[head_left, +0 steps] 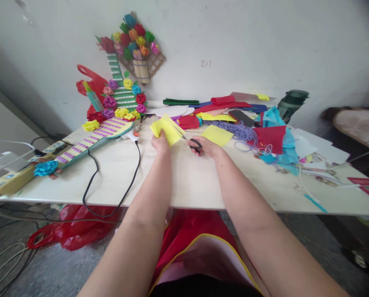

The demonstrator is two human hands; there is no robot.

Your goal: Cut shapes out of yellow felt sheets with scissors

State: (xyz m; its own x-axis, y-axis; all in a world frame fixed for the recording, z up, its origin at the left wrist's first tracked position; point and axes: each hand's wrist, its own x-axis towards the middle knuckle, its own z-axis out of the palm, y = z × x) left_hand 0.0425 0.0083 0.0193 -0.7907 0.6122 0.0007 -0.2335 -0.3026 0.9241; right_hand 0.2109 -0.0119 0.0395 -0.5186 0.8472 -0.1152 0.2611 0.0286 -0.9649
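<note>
My left hand (160,142) pinches a yellow paper sheet (169,131) near its lower left edge, holding it tilted above the white table (193,181). In my right hand (207,146) is a pair of scissors (196,145) with black handles, my fingers closed around the loops. The blades point up and left at the right edge of the held sheet; whether they are cutting into it I cannot tell. Another yellow paper piece (218,135) lies flat on the table just behind my right hand.
Purple yarn (233,131), red paper (272,139) and blue crepe paper (271,117) are piled right of my hands. A dark green bottle (292,105) stands behind. On the left are paper-flower crafts (94,138), a black cable (136,171) and a power strip (12,179).
</note>
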